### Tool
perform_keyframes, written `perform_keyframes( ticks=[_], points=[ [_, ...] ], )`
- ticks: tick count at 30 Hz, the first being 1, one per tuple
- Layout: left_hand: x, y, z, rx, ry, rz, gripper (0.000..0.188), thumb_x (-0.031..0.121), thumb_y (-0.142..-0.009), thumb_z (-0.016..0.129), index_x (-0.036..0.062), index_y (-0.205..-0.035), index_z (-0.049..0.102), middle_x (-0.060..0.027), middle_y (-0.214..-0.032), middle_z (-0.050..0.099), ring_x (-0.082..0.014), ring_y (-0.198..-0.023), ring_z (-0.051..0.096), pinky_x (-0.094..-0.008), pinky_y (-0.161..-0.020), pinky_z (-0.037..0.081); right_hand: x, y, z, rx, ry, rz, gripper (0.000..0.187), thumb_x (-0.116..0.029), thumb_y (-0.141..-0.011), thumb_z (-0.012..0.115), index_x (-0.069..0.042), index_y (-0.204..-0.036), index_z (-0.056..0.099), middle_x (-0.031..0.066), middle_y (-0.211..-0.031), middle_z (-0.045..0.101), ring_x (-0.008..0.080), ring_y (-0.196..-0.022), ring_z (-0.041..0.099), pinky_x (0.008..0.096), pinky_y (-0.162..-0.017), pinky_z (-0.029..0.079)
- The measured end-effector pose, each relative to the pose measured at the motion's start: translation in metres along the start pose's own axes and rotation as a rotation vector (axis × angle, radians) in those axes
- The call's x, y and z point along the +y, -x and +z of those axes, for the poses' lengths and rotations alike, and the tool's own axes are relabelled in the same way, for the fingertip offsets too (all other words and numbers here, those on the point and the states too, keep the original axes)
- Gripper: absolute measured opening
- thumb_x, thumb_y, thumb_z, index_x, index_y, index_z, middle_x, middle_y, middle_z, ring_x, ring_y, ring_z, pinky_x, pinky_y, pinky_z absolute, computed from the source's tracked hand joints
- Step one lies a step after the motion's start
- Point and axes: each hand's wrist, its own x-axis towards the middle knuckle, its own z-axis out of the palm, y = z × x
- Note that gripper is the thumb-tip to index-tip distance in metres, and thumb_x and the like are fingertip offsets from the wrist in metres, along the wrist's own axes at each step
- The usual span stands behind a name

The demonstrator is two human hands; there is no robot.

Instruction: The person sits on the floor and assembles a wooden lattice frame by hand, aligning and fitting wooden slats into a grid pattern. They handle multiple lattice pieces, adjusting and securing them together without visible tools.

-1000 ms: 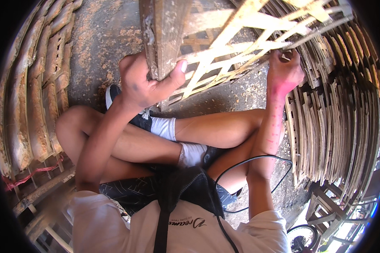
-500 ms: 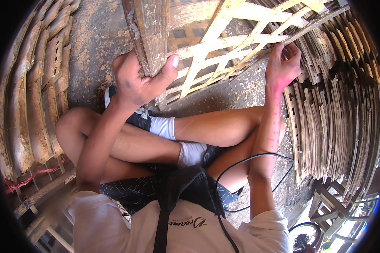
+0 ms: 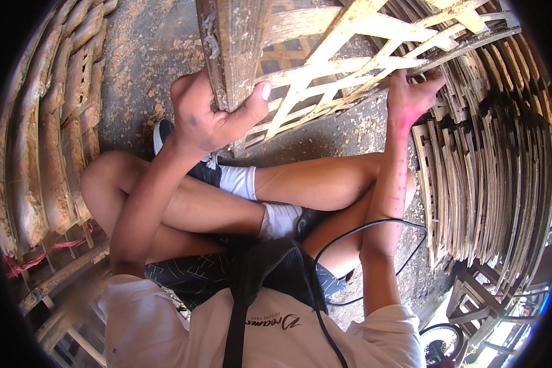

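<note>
A framed lattice panel of pale woven strips [image 3: 334,61] stands tilted in front of me, its upper part cut off by the picture's edge. My left hand [image 3: 210,116] is closed around the thick, weathered wooden post [image 3: 239,52] at the panel's left side; the thumb lies over the near face and the other fingers are mostly hidden behind the wood. At the panel's right edge, my right hand [image 3: 411,98] holds the thin dark rail [image 3: 466,50] from below, fingers bent round it and partly hidden.
Curved wooden panels stand stacked on my left [image 3: 43,141]. A dense stack of thin slatted panels [image 3: 472,190] is close to my right forearm. Sawdust and chips [image 3: 147,80] litter the floor. A black cable [image 3: 374,224] loops across my right arm. A wheel [image 3: 441,343] shows lower right.
The lattice panel has shifted slightly to the right, the post most clearly. Both hands have moved with it and keep their hold. My legs have stayed in place.
</note>
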Motion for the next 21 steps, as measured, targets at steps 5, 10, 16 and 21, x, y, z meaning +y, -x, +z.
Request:
perform_keyframes(
  ticks=[5, 10, 16, 21],
  points=[
    [-0.003, -0.002, 0.001, 0.002, 0.012, -0.024, 0.022, 0.011, -0.086, 0.08, -0.005, -0.094, 0.067, -0.0109, -0.075, 0.07, -0.017, -0.066, 0.068, -0.0314, -0.062, 0.053, 0.009, 0.003, -0.002, -0.046, -0.25, 0.076, 0.046, -0.013, -0.09, 0.074, 0.011, -0.124, 0.052, 0.0302, -0.109, 0.07, 0.029, -0.098, 0.072, 0.0397, -0.085, 0.057],
    [-0.005, -0.001, 0.001, 0.007, 0.018, -0.001, 0.02, 0.01, -0.088, 0.079, -0.0054, -0.094, 0.067, -0.0098, -0.074, 0.07, -0.0157, -0.065, 0.067, -0.0304, -0.061, 0.052, 0.003, 0.004, -0.003, -0.052, -0.078, -0.031, 0.043, -0.014, -0.096, 0.069, 0.012, -0.125, 0.053, 0.0327, -0.111, 0.07, 0.0352, -0.097, 0.074, 0.0424, -0.085, 0.058],
    [-0.004, -0.001, 0.001, 0.006, 0.04, -0.031, 0.021, 0.01, -0.088, 0.079, -0.0055, -0.094, 0.067, -0.0099, -0.074, 0.07, -0.0154, -0.065, 0.067, -0.0303, -0.061, 0.052, -0.002, 0.007, -0.001, -0.04, 0.051, -0.137, 0.043, -0.011, -0.099, 0.061, 0.015, -0.13, 0.049, 0.0346, -0.11, 0.069, 0.0429, -0.1, 0.073, 0.0459, -0.089, 0.059],
    [-0.003, -0.001, 0.0, 0.008, 0.014, -0.027, 0.023, 0.012, -0.087, 0.08, -0.0055, -0.094, 0.067, -0.0105, -0.075, 0.07, -0.0163, -0.066, 0.067, -0.0309, -0.061, 0.052, -0.004, 0.006, 0.002, -0.04, 0.065, -0.16, 0.043, -0.007, -0.097, 0.061, 0.017, -0.13, 0.049, 0.034, -0.108, 0.07, 0.0433, -0.099, 0.073, 0.0466, -0.087, 0.059]
  ],
)
